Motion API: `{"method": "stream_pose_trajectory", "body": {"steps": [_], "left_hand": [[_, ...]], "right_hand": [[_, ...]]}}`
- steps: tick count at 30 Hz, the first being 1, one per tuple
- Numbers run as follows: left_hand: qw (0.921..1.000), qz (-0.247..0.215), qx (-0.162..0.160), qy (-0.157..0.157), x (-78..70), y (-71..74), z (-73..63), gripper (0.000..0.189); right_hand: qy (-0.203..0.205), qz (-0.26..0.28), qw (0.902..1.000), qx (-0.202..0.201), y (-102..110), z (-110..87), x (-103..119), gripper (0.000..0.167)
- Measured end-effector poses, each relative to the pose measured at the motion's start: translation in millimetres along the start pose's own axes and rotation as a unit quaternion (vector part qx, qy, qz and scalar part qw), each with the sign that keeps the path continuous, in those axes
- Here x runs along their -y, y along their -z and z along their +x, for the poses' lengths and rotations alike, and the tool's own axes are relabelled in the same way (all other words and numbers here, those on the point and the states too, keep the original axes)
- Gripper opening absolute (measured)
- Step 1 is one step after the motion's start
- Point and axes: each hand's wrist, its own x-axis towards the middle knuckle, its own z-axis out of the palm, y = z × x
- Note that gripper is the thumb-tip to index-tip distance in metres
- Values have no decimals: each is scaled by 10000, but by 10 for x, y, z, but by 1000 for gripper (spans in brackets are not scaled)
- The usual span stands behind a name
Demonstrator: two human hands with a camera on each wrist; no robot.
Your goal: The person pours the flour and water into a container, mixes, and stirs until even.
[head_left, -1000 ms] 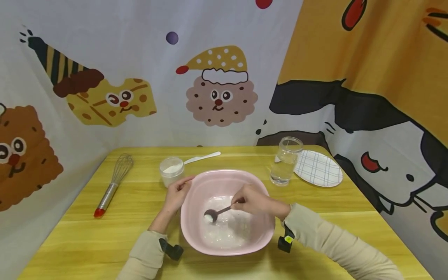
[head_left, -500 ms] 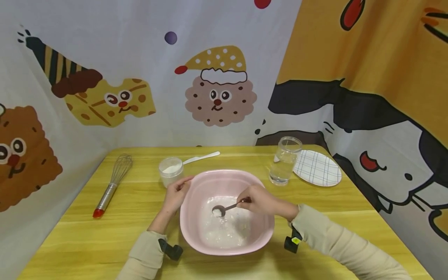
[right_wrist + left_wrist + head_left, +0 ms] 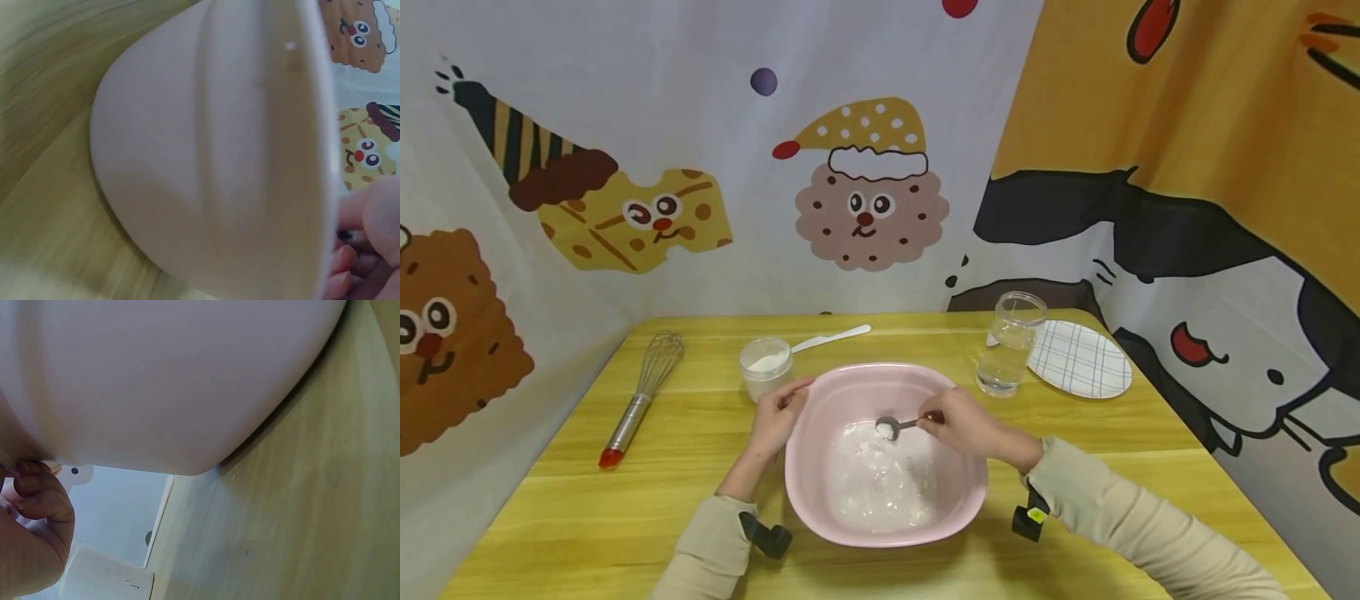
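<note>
A pink plastic basin (image 3: 880, 392) stands in front of me with a whitish wet mixture (image 3: 880, 487) over its bottom. My left hand (image 3: 777, 417) grips the basin's left rim, its fingers (image 3: 44, 500) bent under the edge in the left wrist view. Inside the basin, my right hand (image 3: 967, 425) pinches the handle of a dark spoon (image 3: 888, 429). White powder sits in the spoon's bowl, which is over the far part of the mixture. In the right wrist view the basin wall hides the spoon and part of the right hand (image 3: 375, 237).
Beside the left fingers stands a clear jar (image 3: 766, 367) of white powder, with a white plastic knife (image 3: 831, 338) behind it. A whisk (image 3: 642, 400) lies at the left. Back right are a glass of water (image 3: 1006, 354) and a checked plate (image 3: 1081, 360).
My right hand has drawn the spoon rightward and toward the far side of the basin, with powder still in it. The left hand stays on the rim.
</note>
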Motion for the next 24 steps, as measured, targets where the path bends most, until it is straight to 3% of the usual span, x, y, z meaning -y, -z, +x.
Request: {"method": "stream_pose_trajectory", "body": {"steps": [3,11,18,21,24], "left_hand": [[10000,6,-10,7,-2,-3,-2,27],[10000,33,-22,30,-13,-9,-5,27],[10000,37,-9,61,9,-6,7,27],[10000,55,-21,52,17,-8,8,27],[10000,62,-52,35,17,-12,7,26]], "right_hand": [[-87,-188,9998,-64,-28,6,-15,7],[730,-151,9972,54,-56,-28,11,8],[454,-70,9989,-97,-86,-15,-15,6],[492,269,9983,126,-134,4,-13,7],[509,989,9908,765,-157,8,28,9]]}}
